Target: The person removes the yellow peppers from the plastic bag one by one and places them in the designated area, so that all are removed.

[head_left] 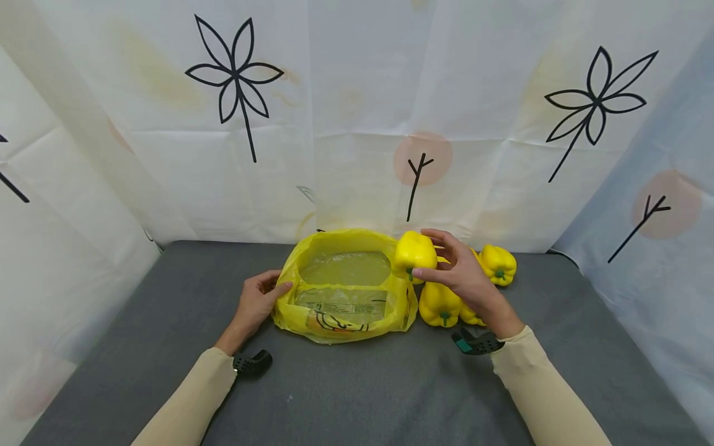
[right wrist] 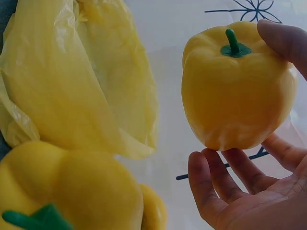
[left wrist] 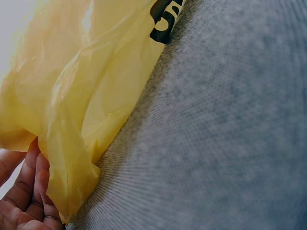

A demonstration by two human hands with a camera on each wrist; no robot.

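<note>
A yellow plastic bag (head_left: 344,334) lies on the grey table with its mouth spread wide and its inside showing. My left hand (head_left: 260,298) pinches the bag's left rim, thumb inside and fingers outside; in the left wrist view some fingers (left wrist: 33,187) are partly behind the plastic. Beside the bag's right rim, my right hand (head_left: 460,272) holds up a yellow bell pepper (head_left: 415,251) between thumb and fingertips. The right wrist view shows this pepper (right wrist: 237,96) with its green stem at the top. More yellow peppers (head_left: 439,303) lie below and behind the right hand, partly hidden by it.
Another yellow pepper (head_left: 498,264) sits at the back right, near the table's far edge. A white curtain (head_left: 357,93) printed with black plant drawings hangs behind and at both sides. The grey table (head_left: 346,396) stretches in front of the bag.
</note>
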